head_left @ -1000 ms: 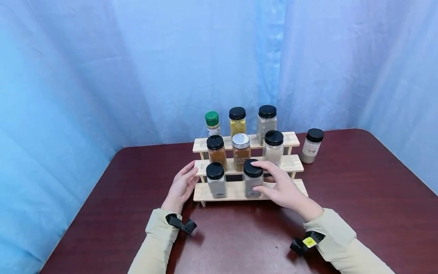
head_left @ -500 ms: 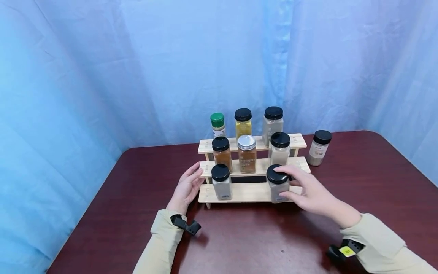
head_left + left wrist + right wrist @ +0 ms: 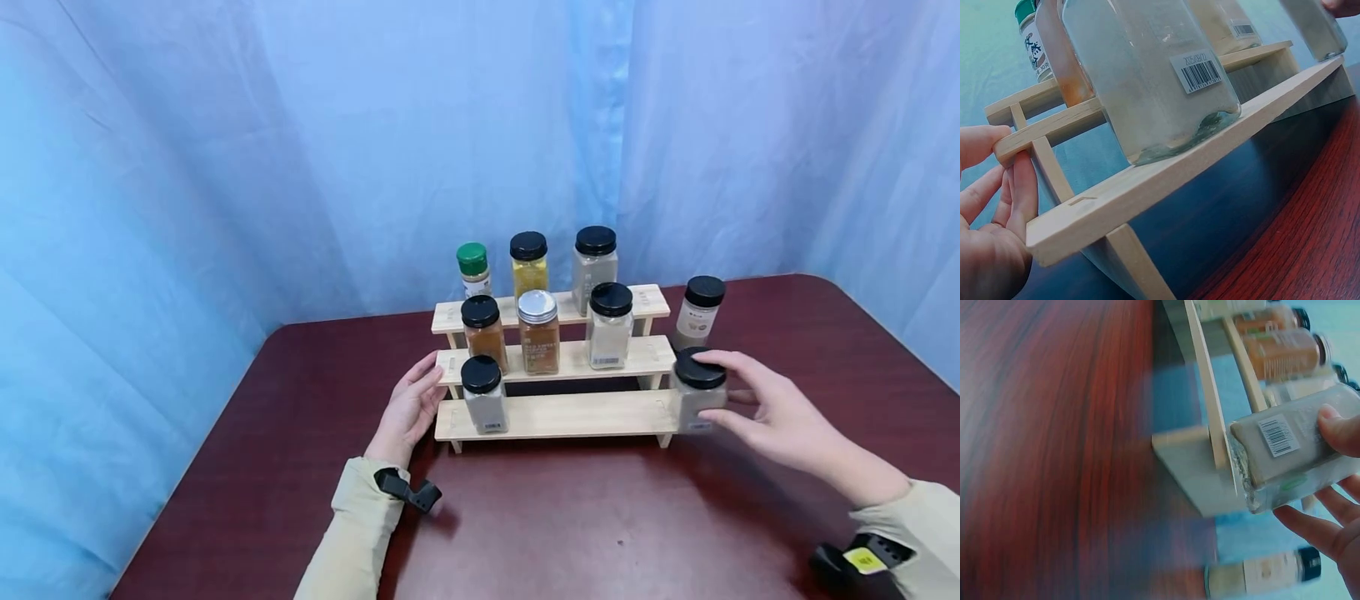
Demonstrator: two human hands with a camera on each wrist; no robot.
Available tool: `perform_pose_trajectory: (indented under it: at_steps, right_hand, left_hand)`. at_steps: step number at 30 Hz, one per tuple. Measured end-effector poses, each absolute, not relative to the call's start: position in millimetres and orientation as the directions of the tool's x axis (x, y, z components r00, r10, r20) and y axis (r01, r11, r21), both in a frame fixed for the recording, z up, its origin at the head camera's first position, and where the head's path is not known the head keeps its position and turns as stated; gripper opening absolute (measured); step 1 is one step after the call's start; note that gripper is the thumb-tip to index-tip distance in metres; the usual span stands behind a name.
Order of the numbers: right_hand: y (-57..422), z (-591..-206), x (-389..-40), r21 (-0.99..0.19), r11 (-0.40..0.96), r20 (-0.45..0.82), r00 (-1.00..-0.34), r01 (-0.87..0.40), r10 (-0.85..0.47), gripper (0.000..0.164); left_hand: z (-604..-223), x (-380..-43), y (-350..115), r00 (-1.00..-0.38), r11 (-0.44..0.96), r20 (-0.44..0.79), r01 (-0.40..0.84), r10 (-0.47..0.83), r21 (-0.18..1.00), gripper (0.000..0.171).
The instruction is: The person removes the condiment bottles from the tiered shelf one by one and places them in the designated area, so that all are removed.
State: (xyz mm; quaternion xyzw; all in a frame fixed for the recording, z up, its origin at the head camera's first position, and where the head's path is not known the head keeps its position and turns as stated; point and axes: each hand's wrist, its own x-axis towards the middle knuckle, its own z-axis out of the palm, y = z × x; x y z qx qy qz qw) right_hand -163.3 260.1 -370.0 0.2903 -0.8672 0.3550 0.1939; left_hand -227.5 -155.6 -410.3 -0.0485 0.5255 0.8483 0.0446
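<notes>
My right hand [image 3: 787, 421] holds a square glass spice jar [image 3: 687, 405] with a black lid and greyish powder, thumb and fingers around it. The jar is at the right end of the bottom shelf of a three-tier wooden spice rack [image 3: 585, 415]; in the right wrist view its base overlaps the shelf's end. My left hand [image 3: 408, 410] pinches the left end of the middle shelf, thumb above and fingers below in the left wrist view. Nearest it, a similar black-lidded jar [image 3: 486, 408] stands on the bottom shelf.
On the middle shelf stand two orange-brown jars, one silver-lidded [image 3: 540, 346], and a pale jar [image 3: 609, 337]. The top shelf bears a green-capped shaker [image 3: 474, 271], a yellow jar [image 3: 530, 273] and a grey jar [image 3: 595, 275]. A labelled shaker [image 3: 695, 321] stands on the table, right of the rack.
My right hand has carried the jar rightward, from the middle of the bottom shelf to its right end. The left hand keeps its grip on the rack. The head view has shifted slightly.
</notes>
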Motion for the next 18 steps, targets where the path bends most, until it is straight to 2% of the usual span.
perform_pose_trajectory:
  at_steps: [6, 15, 18]
  right_hand:
    - [288.1, -377.1, -164.1, -0.508, 0.617, 0.538, -0.78, -0.601, -0.318, 0.078]
    - [315.3, -395.2, -177.7, -0.403, 0.733, 0.541, -0.789, -0.548, -0.292, 0.079]
    - [319.4, -398.9, -181.6, -0.405, 0.739, 0.529, -0.797, -0.538, -0.29, 0.078]
  left_hand:
    - [-409.7, -228.0, -154.2, -0.99, -0.434, -0.142, -0.131, 0.006, 0.891, 0.051]
    - [-409.5, -228.3, -153.6, -0.991, -0.461, -0.133, -0.13, 0.025, 0.878, 0.053]
    - [-409.4, -227.2, -154.6, -0.99, -0.468, -0.139, -0.125, 0.006, 0.875, 0.052]
